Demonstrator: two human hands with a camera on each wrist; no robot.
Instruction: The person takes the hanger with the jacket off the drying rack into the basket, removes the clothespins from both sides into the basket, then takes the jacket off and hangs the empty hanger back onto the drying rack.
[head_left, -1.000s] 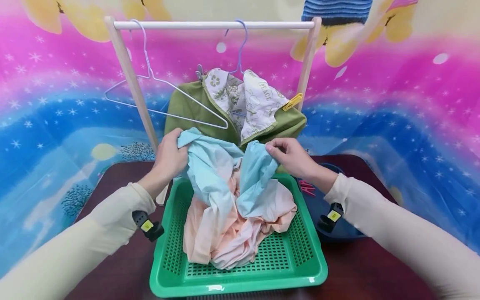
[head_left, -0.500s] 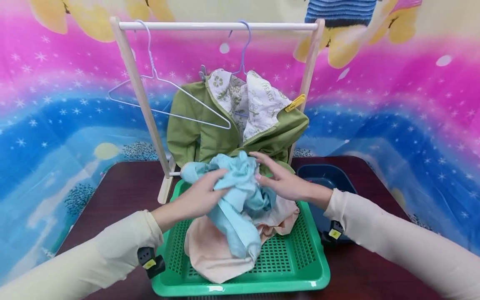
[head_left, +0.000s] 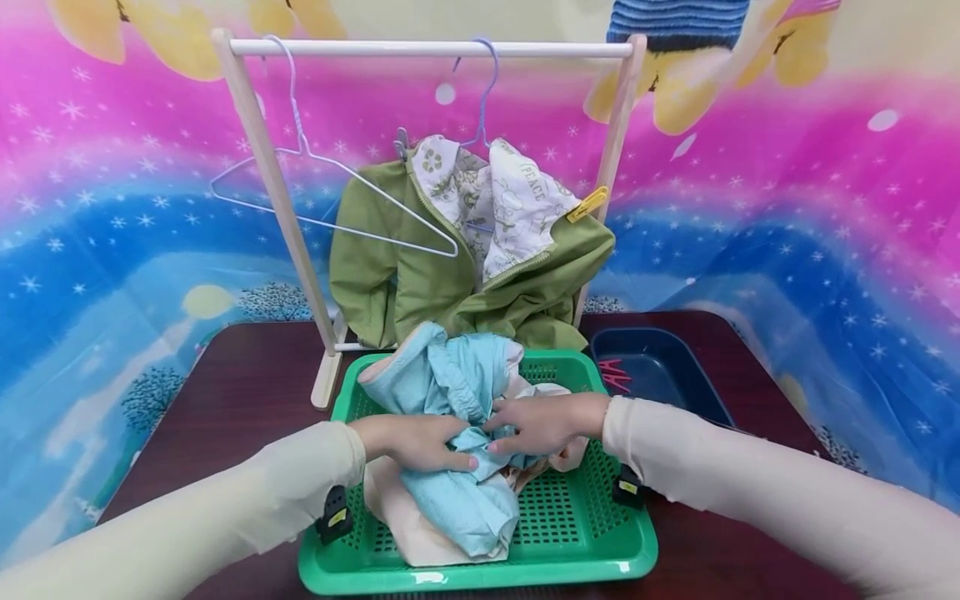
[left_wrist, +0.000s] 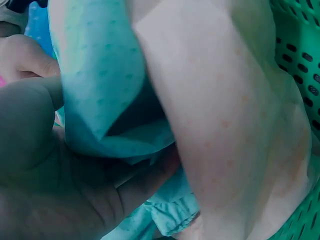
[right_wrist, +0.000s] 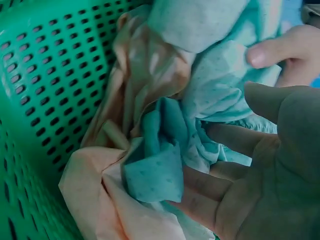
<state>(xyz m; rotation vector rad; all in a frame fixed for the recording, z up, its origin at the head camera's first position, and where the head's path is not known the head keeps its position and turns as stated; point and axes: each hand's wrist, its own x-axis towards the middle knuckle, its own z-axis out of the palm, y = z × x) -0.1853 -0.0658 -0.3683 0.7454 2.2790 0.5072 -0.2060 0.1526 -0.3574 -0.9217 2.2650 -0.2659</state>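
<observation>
A thin garment, light blue fading to peach, lies crumpled in a green perforated basket [head_left: 480,577] in the head view. My left hand [head_left: 420,442] rests on its blue part, thumb extended and fingertips among the folds. Beside it, almost meeting it, my right hand [head_left: 547,423] presses on the same cloth with fingers spread. Seen from the left wrist, a blue fold of the garment [left_wrist: 100,90] sits between thumb and fingers without a tight grip. From the right wrist, my right fingers [right_wrist: 205,185] reach loosely into the folds, near a gathered elastic edge.
Behind the basket stands a rack [head_left: 431,48]. From it hang an unused wire hanger [head_left: 337,229] and a green jacket [head_left: 367,250] with a yellow clothespin [head_left: 588,204]. A dark blue tray [head_left: 667,367] holding red pieces [head_left: 615,375] is on the table [head_left: 225,433] at right.
Both hands, holding the blue parts up and apart a second ago, have come together and down. The garment is now bunched lower in the basket, its raised parts folded inward and released.
</observation>
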